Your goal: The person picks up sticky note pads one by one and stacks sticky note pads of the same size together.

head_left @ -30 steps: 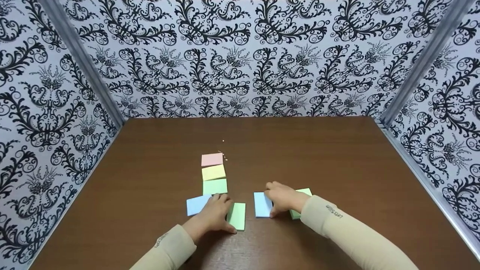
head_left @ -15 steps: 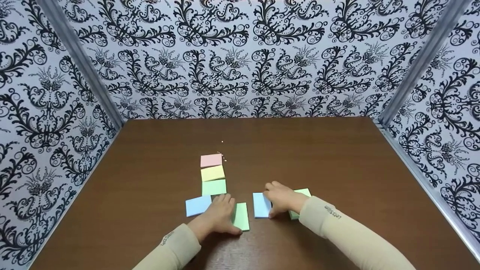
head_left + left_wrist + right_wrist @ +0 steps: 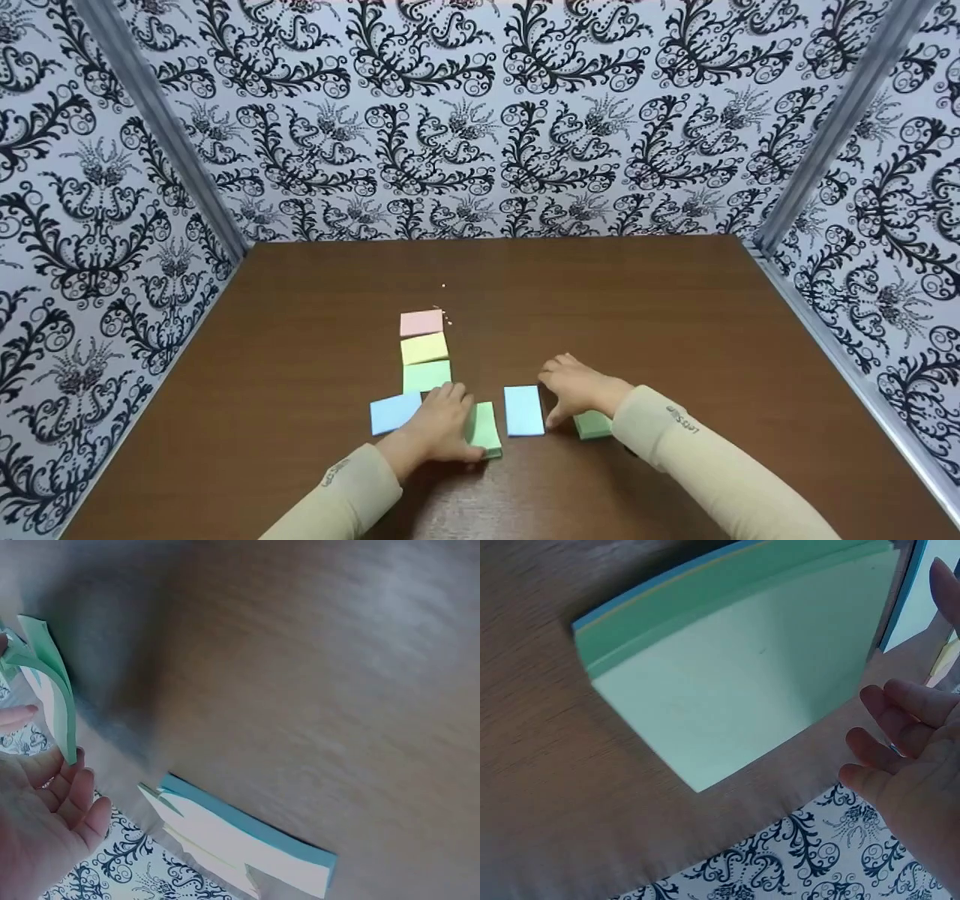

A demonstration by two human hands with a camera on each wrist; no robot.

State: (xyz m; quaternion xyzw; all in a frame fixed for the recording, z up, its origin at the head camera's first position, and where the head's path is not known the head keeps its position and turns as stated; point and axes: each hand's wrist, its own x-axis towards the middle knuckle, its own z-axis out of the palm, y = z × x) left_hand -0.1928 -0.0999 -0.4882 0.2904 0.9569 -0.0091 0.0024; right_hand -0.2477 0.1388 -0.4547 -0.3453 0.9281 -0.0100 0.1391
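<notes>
My left hand [image 3: 444, 426] grips a green sticky note pad [image 3: 486, 429] between thumb and fingertips. In the left wrist view that green pad [image 3: 61, 701] looks bowed, its layers parting. A light blue pad [image 3: 523, 411] lies flat just right of it. My right hand [image 3: 581, 386] hovers beside the blue pad's right edge, fingers spread and loosely bent around nothing. Partly under the right wrist sits a green-topped stack [image 3: 592, 426]; the right wrist view shows yellow and blue layers beneath its green sheets [image 3: 742, 675].
Pink [image 3: 421, 322], yellow [image 3: 424, 349] and green [image 3: 427, 376] pads form a column at left. A tilted blue pad [image 3: 395, 412] lies below them, beside the left hand. White crumbs [image 3: 448, 322] dot the brown table [image 3: 637, 300]. Patterned walls [image 3: 480, 135] enclose it.
My right hand has let go of the blue pad and moved slightly right. My left hand has shifted the green pad a little right, toward the blue one.
</notes>
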